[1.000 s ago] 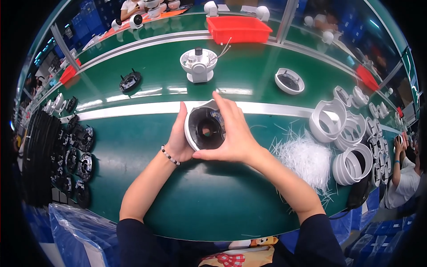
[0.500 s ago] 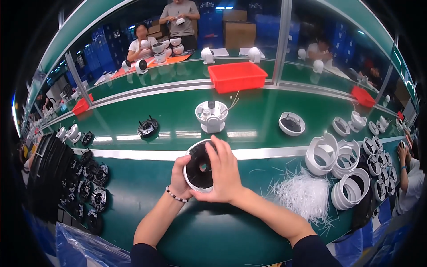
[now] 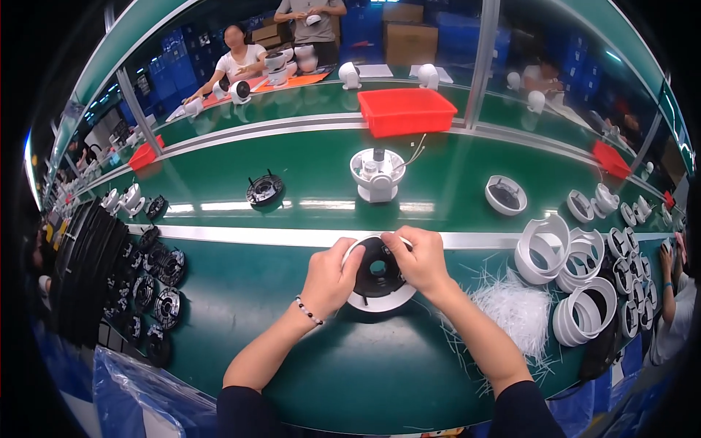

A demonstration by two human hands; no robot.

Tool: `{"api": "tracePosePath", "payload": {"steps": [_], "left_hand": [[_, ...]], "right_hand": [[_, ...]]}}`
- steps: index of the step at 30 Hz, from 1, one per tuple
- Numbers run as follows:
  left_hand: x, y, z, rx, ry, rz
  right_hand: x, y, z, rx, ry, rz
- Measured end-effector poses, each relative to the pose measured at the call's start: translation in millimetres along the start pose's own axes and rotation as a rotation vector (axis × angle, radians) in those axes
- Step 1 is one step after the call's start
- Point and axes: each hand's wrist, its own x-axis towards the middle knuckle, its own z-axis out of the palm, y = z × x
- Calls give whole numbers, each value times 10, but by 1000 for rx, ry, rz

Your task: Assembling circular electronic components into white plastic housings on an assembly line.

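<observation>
Between my two hands is a round white camera housing (image 3: 385,301) with a black ring-shaped plate (image 3: 374,285) set in it, a round hole at its middle. My left hand (image 3: 328,279) grips the left side of the rim, thumb bent over onto the black plate. On the far right of the rim, my right hand (image 3: 423,263) is closed, its thumb and fingers pressing at the plate's edge. Straight ahead on the green bench stands a white camera body (image 3: 377,177) with its wires sticking up. A black round part (image 3: 264,189) lies to its left, a white shell (image 3: 505,195) to its right.
White cable ties (image 3: 511,310) lie heaped right of my right forearm, beside stacked white rings (image 3: 584,314). At left stand stacked black plates (image 3: 80,274) and black round parts (image 3: 166,306). A red bin (image 3: 407,113) sits at the back. Other people work across the bench and at right.
My hands have shifted a little right and lower with the housing, which has turned from tilted sideways to facing up. My right hand has moved from across the plate to the far right rim.
</observation>
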Motion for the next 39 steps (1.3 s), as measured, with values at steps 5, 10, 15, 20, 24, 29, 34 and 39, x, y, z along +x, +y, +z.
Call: {"api": "tracePosePath", "payload": {"steps": [5, 10, 15, 20, 24, 29, 34, 39], "left_hand": [[-79, -63, -60, 106, 131, 299], [154, -123, -30, 202, 128, 241], [830, -1282, -406, 443, 132, 72], [1565, -2371, -557, 66, 155, -588], [1753, -2057, -212, -109, 94, -739], [1759, -1637, -152, 747, 191, -256], [1816, -2021, -835, 915, 428, -239], [1792, -2672, -883, 710, 303, -649]], "right_hand": [[-49, 20, 52, 126, -29, -125], [34, 70, 13, 165, -125, 121], [-7, 307, -698, -486, -218, -168], [-9, 437, -1950, -964, -111, 170], [21, 617, -2498, -1340, 228, 160], [2, 755, -2727, -1407, 94, 392], [117, 262, -2537, -1228, 279, -77], [38, 174, -1074, -602, -122, -231]]}}
